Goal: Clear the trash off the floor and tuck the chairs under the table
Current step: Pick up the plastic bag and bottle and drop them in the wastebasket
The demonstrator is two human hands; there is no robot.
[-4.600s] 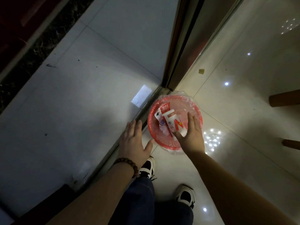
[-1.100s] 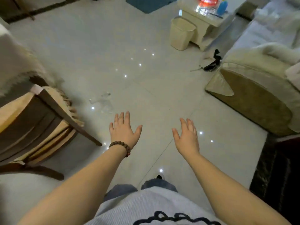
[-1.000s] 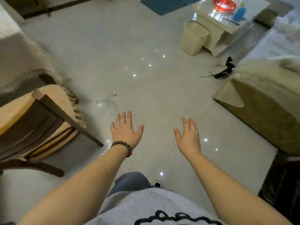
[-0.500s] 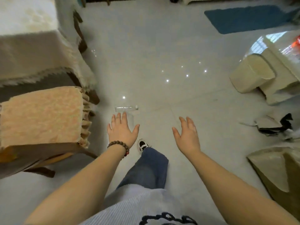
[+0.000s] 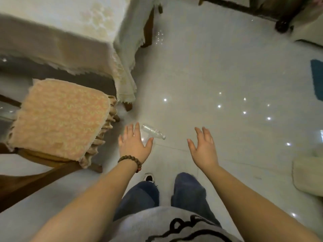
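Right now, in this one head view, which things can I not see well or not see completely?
- Clear plastic bottle: its base end is hidden behind the left hand; whether it holds liquid cannot be told.
- Chair: its back is cut off by the left edge.
- Table: the tablecloth hides most of its legs, and the top edge cuts it off.
- Blue mat: cut off by the right edge.
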